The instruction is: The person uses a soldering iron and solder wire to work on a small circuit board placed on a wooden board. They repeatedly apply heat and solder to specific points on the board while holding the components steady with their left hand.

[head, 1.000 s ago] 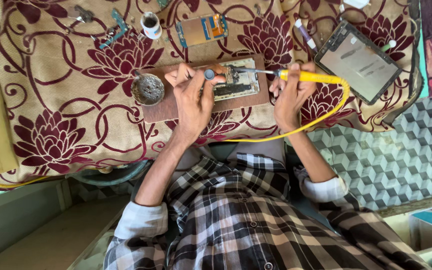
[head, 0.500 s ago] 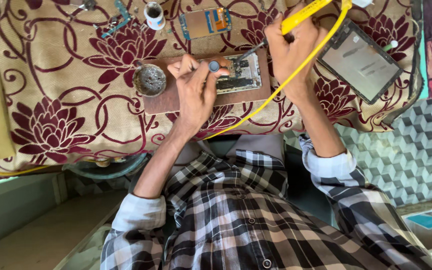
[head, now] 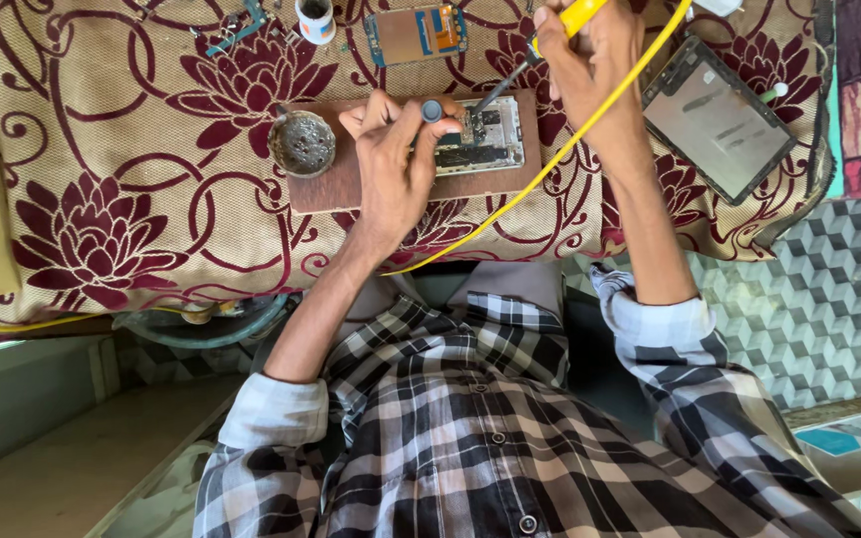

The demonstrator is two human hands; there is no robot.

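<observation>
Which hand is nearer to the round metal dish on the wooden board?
Left. The left hand rests on the wooden board just beside the round metal dish; the right hand, with the yellow soldering iron in its grip, is beyond the circuit board.

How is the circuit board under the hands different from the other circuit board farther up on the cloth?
The circuit board under the hands lies on a brown wooden block; the farther circuit board lies directly on the flowered cloth. The near one looks pale grey with dark chips, the far one orange-brown with blue ends. The soldering iron in the right hand points at the near one, and the left hand rests beside it; nothing touches the far one. Both lie flat.
</observation>
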